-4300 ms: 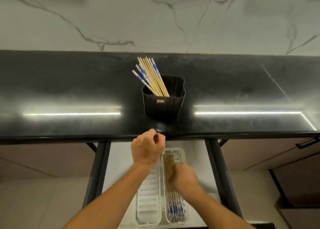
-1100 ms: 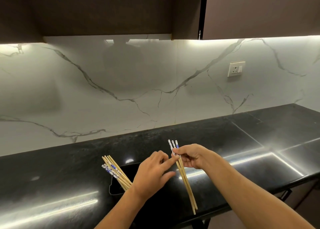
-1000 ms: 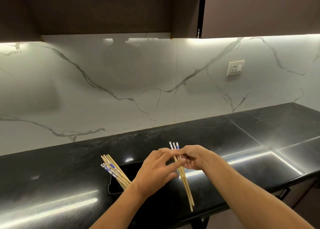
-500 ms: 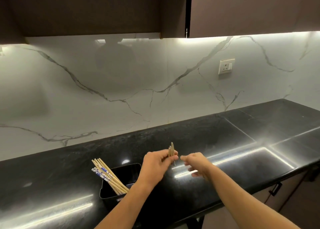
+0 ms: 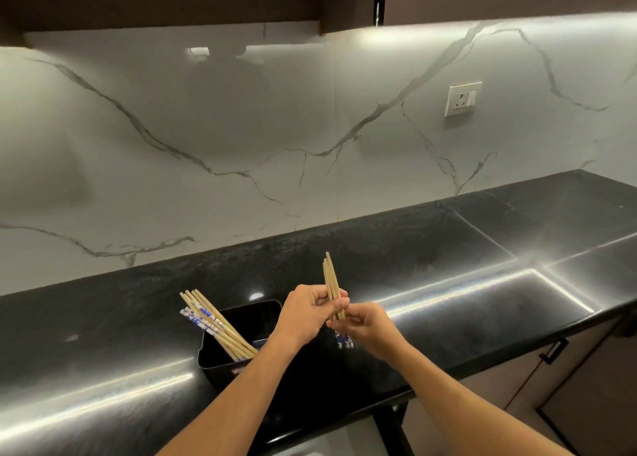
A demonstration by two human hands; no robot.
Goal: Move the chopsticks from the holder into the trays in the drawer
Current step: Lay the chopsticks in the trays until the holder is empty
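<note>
Wooden chopstick bundle with blue-patterned ends [image 5: 331, 283], gripped by left hand [image 5: 308, 309], pinched lower by right hand [image 5: 367, 328] over glossy black counter [image 5: 448, 249]; spare chopsticks [image 5: 213, 321] lean in black plastic holder [image 5: 214, 367].

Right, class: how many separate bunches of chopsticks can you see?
2. The first bunch leans in the holder on the counter; the second bunch stands upright, gripped by the left hand and pinched lower down by the right hand. More may be hidden.
</note>
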